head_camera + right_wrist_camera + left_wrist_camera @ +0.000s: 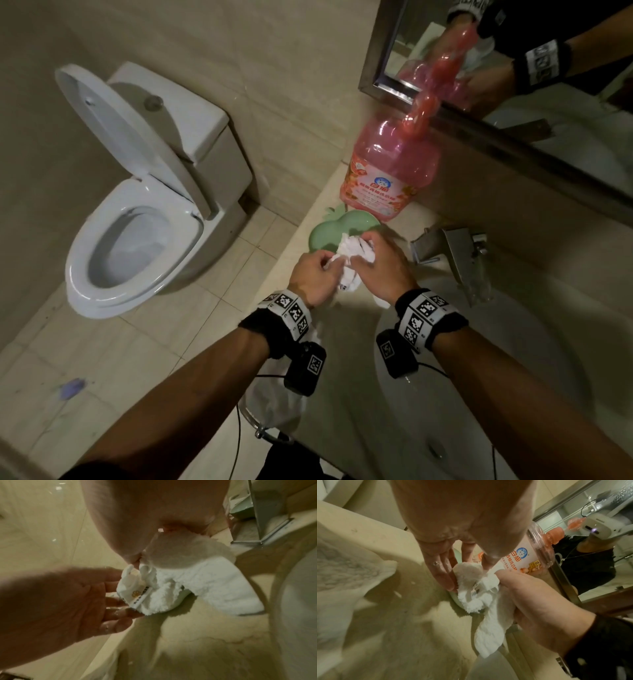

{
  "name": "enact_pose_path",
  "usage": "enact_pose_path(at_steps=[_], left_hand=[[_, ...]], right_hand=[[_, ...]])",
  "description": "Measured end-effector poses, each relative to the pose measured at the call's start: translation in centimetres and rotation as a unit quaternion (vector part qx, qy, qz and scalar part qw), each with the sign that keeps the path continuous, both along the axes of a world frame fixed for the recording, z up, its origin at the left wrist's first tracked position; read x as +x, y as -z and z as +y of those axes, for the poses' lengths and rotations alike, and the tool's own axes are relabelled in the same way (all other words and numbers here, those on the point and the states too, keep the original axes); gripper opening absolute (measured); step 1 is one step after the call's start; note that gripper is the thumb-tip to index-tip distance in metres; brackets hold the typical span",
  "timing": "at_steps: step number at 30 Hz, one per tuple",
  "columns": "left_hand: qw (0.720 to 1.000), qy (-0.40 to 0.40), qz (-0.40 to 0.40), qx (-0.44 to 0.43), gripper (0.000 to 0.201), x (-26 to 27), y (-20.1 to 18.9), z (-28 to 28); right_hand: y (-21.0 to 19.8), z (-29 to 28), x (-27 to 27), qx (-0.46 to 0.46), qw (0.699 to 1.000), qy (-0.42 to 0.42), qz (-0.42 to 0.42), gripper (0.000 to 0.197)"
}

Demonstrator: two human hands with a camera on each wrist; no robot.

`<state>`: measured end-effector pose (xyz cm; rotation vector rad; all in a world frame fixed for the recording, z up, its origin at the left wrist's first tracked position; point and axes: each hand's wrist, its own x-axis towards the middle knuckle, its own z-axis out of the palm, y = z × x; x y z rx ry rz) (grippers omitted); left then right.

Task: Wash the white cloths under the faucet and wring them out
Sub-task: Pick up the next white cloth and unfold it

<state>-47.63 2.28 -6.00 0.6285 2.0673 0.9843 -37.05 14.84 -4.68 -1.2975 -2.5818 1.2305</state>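
A crumpled white cloth with a printed label is held by both hands just above the counter, over the near edge of a green plate. My left hand holds one end between thumb and nearly straight fingers. My right hand grips the other end with fingers curled round it, and a tail of the cloth hangs below that hand. The metal faucet stands to the right of both hands. A second white cloth hangs from a ring below the counter edge.
A pink detergent bottle stands against the wall behind the plate. The white sink basin lies at the right under the faucet, with a mirror above it. A toilet with raised lid stands on the floor at left.
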Motion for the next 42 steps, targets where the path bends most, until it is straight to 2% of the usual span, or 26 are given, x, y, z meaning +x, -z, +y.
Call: enact_pose_path(at_steps=[4,7,9,11,13,15,18,22,26,29,32,34,36,37,38,39,41,42], left_hand=[[0.999,-0.021,-0.031,0.005,0.025,0.6,0.3,-0.2],[0.981,-0.102,-0.166,0.012,0.041,1.1,-0.5,-0.5],[0.963,-0.145,-0.225,0.019,0.036,1.3,-1.1,-0.7],[0.957,-0.129,-0.259,0.008,0.027,1.4,-2.1,-0.8],[0.947,-0.095,-0.305,-0.012,0.015,1.9,-3.3,-1.0],[0.947,-0.055,-0.313,-0.047,0.016,2.9,-4.3,-1.4],[0.964,-0.027,-0.263,-0.028,0.020,5.3,-5.9,-2.0],[0.977,-0.032,-0.200,0.066,0.011,9.7,-8.9,-2.2],[0.985,-0.040,-0.127,0.108,0.020,14.1,-12.4,-3.1],[0.986,-0.043,-0.090,0.136,0.023,16.7,-15.2,-3.9],[0.989,-0.044,-0.035,0.138,0.026,18.6,-17.9,-4.7],[0.994,-0.010,0.073,0.077,0.042,19.3,-19.1,-5.0],[0.970,0.037,0.235,-0.052,0.056,19.9,-20.7,-5.4],[0.958,0.036,0.271,-0.089,0.058,20.3,-21.5,-5.5],[0.957,0.033,0.271,-0.102,0.056,20.7,-22.2,-5.5],[0.969,0.025,0.230,-0.089,0.052,21.3,-23.0,-5.4],[0.998,-0.025,0.050,0.005,0.036,22.3,-24.1,-4.9],[0.997,-0.046,-0.040,0.056,0.029,22.8,-24.6,-4.7]], right_hand=[[-0.2,-0.6,0.6,0.002,1.000,-0.011,0.014,0.037],[-0.9,-0.9,1.2,0.004,0.999,-0.008,0.043,0.040],[-1.9,-1.4,2.3,0.017,0.995,-0.020,0.093,0.045],[-3.0,-1.7,3.8,0.023,0.987,-0.055,0.151,0.046],[-4.0,-2.0,5.8,0.009,0.983,-0.083,0.164,0.045],[-4.8,-2.2,8.0,-0.024,0.982,-0.087,0.168,0.041],[-5.6,-2.7,11.1,-0.067,0.974,-0.044,0.210,0.019],[-6.5,-2.4,15.0,-0.066,0.969,0.048,0.232,0.023],[-8.6,-2.1,19.0,-0.067,0.978,0.000,0.196,0.035],[-11.2,-1.4,21.7,-0.006,0.983,-0.046,0.179,0.010],[-14.5,-0.7,23.9,0.001,0.981,-0.058,0.185,0.014],[-16.7,-0.7,25.0,-0.007,0.975,-0.068,0.210,0.016],[-18.6,-1.1,25.8,0.025,0.968,-0.088,0.232,0.018],[-19.4,-1.5,26.1,0.053,0.965,-0.100,0.235,0.019],[-20.1,-2.0,26.3,0.086,0.961,-0.110,0.237,0.019],[-20.7,-2.7,26.6,0.122,0.956,-0.121,0.239,0.018],[-21.6,-4.0,27.1,0.166,0.940,-0.170,0.245,0.016],[-22.0,-4.7,27.3,0.164,0.933,-0.209,0.244,0.016]])
